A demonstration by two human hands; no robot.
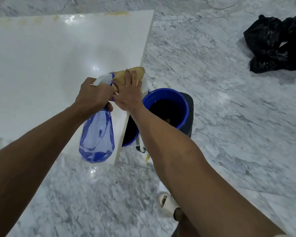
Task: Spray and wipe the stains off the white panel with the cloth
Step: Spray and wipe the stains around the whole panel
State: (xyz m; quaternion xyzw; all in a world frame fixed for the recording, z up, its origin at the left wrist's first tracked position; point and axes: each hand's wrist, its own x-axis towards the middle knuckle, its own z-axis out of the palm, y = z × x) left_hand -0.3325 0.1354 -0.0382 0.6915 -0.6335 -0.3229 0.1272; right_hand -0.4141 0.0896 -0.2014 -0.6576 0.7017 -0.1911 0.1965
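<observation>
Cloth (126, 77) on panel (58, 57) edge, bucket (167, 106) just right.

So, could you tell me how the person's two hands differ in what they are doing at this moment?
The left hand is curled round the neck of the blue spray bottle and holds it above the white panel; the right hand lies flat with straight fingers, pressing the yellowish cloth onto the panel. The left hand is over the surface, the right at its right edge beside the blue bucket. Both are bare and close together.

A glossy white rectangular panel (50, 62) lay flat, yellowish stains (116, 13) along its far edge. A stained tan cloth (121, 76) sat at its right edge beside a tilted translucent blue spray bottle (97, 134).
</observation>
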